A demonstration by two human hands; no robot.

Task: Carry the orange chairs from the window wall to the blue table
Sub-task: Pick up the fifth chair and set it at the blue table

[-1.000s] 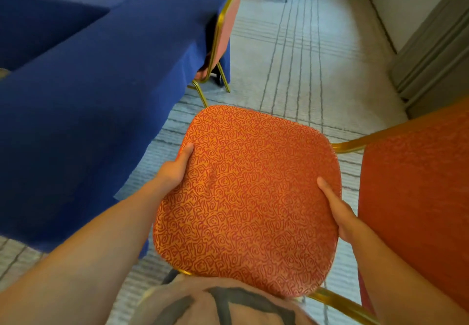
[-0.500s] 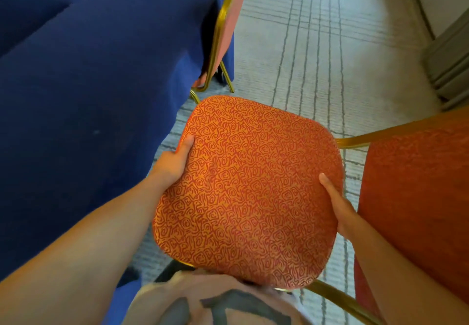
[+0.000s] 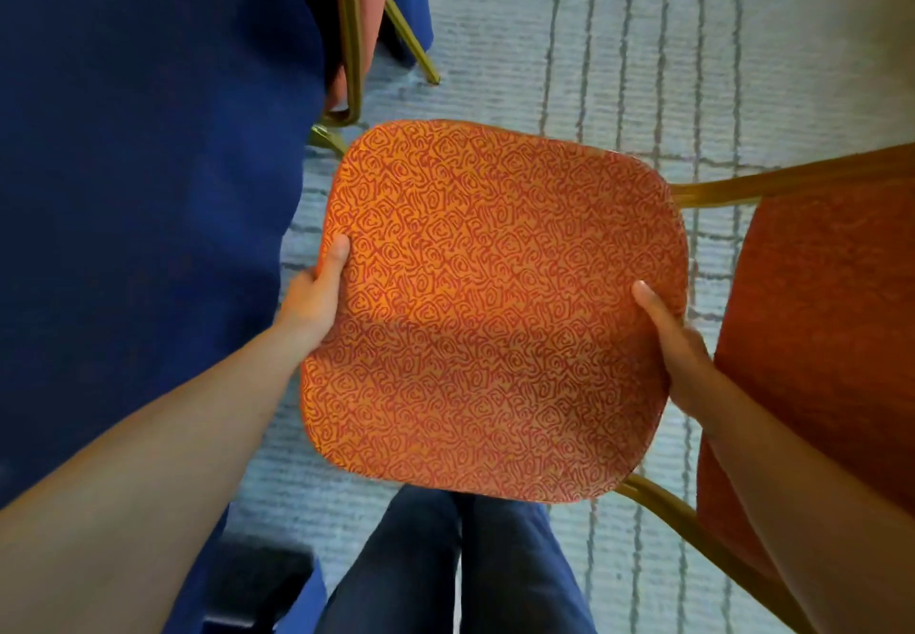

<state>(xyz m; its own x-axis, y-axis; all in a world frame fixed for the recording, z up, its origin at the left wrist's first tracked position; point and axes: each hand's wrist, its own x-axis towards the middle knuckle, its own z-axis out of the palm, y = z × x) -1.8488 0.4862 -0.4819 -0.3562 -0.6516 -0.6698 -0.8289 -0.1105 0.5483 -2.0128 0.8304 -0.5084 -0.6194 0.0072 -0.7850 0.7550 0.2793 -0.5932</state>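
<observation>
I hold an orange chair with a swirl-patterned seat and a gold metal frame; its red-orange backrest is at the right. My left hand grips the seat's left edge, thumb on top. My right hand grips the seat's right edge, close to the backrest. The blue table, draped in a blue cloth, fills the left side, right beside the chair. The chair's legs are hidden under the seat, so I cannot tell whether they touch the floor.
A second orange chair with gold legs stands pushed against the table's edge, just beyond the held seat. Pale carpet with grey lines spreads ahead and to the right. My legs in blue jeans stand directly behind the seat.
The view has tilted down and moved closer to the table. The held chair sits nearer the other chair and the table's edge. Both hands keep the same grip.
</observation>
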